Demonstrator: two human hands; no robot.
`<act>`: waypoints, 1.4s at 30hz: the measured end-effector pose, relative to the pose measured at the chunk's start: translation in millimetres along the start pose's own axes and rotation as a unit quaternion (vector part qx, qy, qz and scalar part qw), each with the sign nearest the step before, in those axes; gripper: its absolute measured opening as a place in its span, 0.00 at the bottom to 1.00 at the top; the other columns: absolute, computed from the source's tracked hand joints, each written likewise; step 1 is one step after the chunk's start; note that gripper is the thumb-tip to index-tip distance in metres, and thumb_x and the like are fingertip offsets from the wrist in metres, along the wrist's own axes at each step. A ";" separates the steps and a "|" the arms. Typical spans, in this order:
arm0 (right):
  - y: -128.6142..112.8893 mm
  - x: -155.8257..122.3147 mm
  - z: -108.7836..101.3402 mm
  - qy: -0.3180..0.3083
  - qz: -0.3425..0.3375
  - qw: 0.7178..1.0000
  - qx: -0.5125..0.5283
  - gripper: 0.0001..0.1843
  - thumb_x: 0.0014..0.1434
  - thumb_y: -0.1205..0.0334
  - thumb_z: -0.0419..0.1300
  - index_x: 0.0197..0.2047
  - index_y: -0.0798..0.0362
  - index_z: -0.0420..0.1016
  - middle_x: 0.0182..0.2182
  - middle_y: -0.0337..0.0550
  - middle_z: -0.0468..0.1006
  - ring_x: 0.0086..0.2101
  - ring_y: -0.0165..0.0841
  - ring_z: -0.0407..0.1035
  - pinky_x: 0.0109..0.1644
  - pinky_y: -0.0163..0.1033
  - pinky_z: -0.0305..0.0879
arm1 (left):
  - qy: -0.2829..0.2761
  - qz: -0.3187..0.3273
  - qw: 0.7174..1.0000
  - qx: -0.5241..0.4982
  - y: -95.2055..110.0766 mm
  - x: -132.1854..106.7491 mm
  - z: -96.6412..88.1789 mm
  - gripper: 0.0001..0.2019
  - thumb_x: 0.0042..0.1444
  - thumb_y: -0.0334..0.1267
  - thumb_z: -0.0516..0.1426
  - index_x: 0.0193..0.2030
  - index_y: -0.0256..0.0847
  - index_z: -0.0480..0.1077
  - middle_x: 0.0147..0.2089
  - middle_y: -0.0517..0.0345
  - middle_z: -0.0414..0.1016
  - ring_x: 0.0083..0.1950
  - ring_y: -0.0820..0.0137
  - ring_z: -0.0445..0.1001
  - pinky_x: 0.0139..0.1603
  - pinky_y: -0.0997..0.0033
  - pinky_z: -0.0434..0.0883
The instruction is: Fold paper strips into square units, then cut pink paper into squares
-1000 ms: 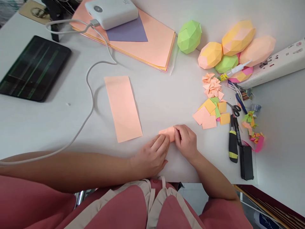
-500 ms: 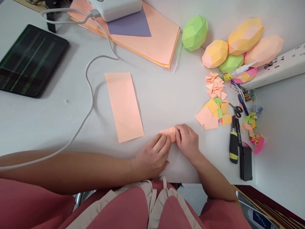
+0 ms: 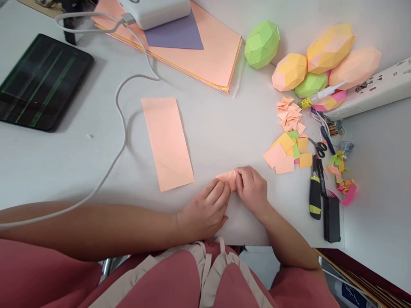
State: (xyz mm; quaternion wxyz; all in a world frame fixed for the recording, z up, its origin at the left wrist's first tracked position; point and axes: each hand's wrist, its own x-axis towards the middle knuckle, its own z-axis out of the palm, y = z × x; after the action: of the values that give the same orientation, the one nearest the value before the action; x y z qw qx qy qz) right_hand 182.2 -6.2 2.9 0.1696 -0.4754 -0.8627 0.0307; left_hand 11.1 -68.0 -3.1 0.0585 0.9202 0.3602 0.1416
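Between my hands, close to the table's front edge, lies a small piece of peach paper [image 3: 227,176]. My left hand [image 3: 207,207] covers its lower left part, fingers closed on it. At its right end my right hand [image 3: 252,188] pinches the paper between thumb and bent fingers. Both hands partly hide the paper, so I cannot tell how it is folded. A larger peach paper strip [image 3: 168,145] lies flat to the left of my hands. Off to the right is a loose pile of small paper squares [image 3: 280,158], with folded peach pieces [image 3: 290,115] just behind it.
Faceted paper shapes, one a green one [image 3: 262,45], sit at the back right beside a glue tube [image 3: 321,95]. Scissors [image 3: 319,147] and a cutter knife [image 3: 315,194] lie right. A white cable [image 3: 119,107] crosses the left side near a tablet [image 3: 43,81]. Paper sheets [image 3: 212,60] lie behind.
Almost nothing differs. Both hands keep hold of the small peach paper in the same place, and the view has shifted very slightly.
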 end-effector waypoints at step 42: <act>-2.1 -10.3 -1.3 0.073 0.014 0.997 0.026 0.11 0.62 0.71 0.52 0.41 0.52 0.74 0.31 0.44 0.74 0.31 0.31 0.70 0.33 0.35 0.69 | -0.055 0.053 0.994 0.073 -7.9 10.7 -12.6 0.33 0.59 0.53 0.50 0.55 0.19 0.67 0.53 0.32 0.70 0.54 0.48 0.66 0.57 0.52 0.61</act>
State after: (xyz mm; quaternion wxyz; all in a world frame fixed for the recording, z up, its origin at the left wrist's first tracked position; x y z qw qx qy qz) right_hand 186.0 -16.0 1.9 0.2443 -0.4835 -0.8403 0.0207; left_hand 9.7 -54.9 9.6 0.0030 0.9463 0.3163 0.0670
